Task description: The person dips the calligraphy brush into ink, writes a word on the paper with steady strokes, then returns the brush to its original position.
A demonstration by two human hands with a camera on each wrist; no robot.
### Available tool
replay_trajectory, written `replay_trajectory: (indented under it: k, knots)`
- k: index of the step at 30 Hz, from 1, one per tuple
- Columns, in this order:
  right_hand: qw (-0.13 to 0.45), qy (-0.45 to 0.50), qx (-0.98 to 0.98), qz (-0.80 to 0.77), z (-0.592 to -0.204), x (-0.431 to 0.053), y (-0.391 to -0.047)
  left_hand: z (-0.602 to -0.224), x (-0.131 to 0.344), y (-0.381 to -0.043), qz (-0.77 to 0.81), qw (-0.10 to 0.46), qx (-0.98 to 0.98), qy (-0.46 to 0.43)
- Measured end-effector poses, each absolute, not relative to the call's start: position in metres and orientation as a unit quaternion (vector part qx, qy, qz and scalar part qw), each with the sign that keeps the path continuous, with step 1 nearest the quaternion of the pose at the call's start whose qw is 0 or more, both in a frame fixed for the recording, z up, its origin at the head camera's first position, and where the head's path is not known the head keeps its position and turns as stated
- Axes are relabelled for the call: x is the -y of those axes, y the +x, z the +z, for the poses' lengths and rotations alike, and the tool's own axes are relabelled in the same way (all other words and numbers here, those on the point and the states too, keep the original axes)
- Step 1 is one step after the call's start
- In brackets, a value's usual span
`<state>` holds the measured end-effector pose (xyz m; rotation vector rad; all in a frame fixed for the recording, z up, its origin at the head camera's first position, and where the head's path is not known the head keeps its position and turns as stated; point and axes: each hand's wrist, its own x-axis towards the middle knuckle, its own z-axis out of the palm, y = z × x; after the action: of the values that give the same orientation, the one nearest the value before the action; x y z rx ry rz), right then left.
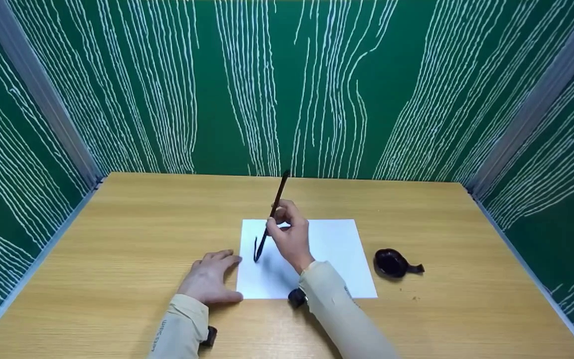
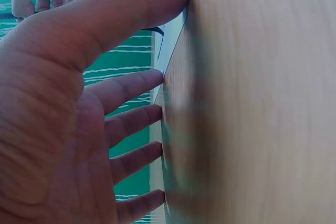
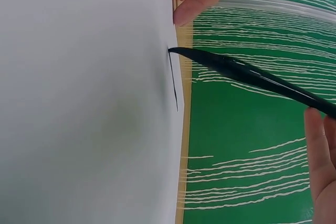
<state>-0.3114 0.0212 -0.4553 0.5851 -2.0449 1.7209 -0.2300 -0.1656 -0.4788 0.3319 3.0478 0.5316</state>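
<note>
A dark ink brush (image 1: 278, 197) is pinched in my right hand (image 1: 292, 237), slanting with its handle end up. Its dark bristle tip (image 3: 184, 52) meets a white sheet of paper (image 1: 327, 249) at the lower end of a thin black stroke (image 1: 255, 245) near the left side. My left hand (image 1: 210, 279) rests at the paper's left edge, fingers spread and thumb apart. In the left wrist view the thumb (image 2: 126, 14) reaches to the paper's edge, while other fingertips touch the wooden table.
To the right of the paper sits a small dark dish (image 1: 390, 263) with a short handle. The wooden table (image 1: 167, 209) is bordered by green walls (image 1: 396, 99) with white wavy lines. A dark wrist device (image 1: 297, 297) sits by the right sleeve.
</note>
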Motion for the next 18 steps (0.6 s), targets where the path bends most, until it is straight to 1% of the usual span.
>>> replay_trajectory:
  k: [7,12,18]
  knots:
    - [0.206,0.216,0.73,0.614,-0.435,-0.021,-0.294,-0.479,0.166,-0.23,0.171,0.019,-0.98,0.105]
    - [0.196,0.21,0.732,0.618,-0.432,-0.022,-0.293,-0.478,0.166,-0.23,0.173,0.022,-0.979,0.104]
    - [0.188,0.215,0.713,0.641,-0.434,-0.024,-0.295,-0.478,0.165,-0.229,0.166,0.009,-0.98,0.11]
